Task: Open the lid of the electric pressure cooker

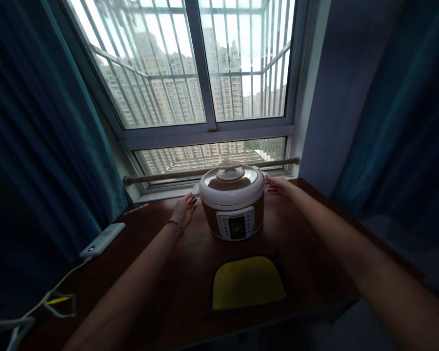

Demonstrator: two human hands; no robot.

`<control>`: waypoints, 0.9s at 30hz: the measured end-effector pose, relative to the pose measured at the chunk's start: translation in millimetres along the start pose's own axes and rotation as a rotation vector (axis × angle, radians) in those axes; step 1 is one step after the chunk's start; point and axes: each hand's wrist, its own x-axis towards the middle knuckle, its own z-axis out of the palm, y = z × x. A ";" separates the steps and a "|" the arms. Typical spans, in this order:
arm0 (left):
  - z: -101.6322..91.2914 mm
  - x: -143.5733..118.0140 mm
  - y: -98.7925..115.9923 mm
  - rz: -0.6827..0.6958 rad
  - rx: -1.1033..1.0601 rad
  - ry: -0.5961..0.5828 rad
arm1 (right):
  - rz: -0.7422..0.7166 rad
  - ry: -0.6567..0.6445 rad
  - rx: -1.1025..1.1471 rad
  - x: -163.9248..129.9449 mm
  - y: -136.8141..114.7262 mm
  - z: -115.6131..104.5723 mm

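Note:
An electric cooker (231,200) with a white rim, brown body and see-through lid stands upright on the dark wooden table (161,273). Its front panel (237,225) has a small lit display. My left hand (185,209), a bracelet on its wrist, is just outside the cooker's left handle (195,189), fingers loosely apart with nothing in them. On the other side, my right hand (277,185) reaches to the right handle. Its fingers are stretched out there, and I cannot tell whether they touch the handle.
A yellow pouch (248,283) with dark edging lies in front of the cooker. To the left is a white power bank (103,240) with a white cable (60,282) plugged in. Behind are a rail (175,174) and a barred window; blue curtains (58,122) hang at both sides.

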 end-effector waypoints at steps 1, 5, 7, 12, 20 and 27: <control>2.0 4.1 1.0 0.049 0.061 0.032 | -0.001 -0.008 -0.032 0.4 -2.4 -2.5; 14.7 29.8 10.6 0.275 0.286 0.103 | -0.054 0.053 -0.194 3.1 -19.3 -8.4; 20.2 41.5 13.0 0.368 0.381 0.089 | -0.149 0.148 -0.268 -2.1 -24.9 -7.0; 21.0 53.3 -2.7 0.497 0.578 -0.010 | -0.395 0.306 -0.376 -64.9 26.5 19.3; 7.1 68.5 -30.3 0.623 0.759 0.037 | -0.541 -0.098 -0.853 -187.3 226.2 85.4; 5.2 81.1 -39.0 0.653 0.792 0.090 | -0.638 -0.233 -0.779 -159.5 196.1 74.0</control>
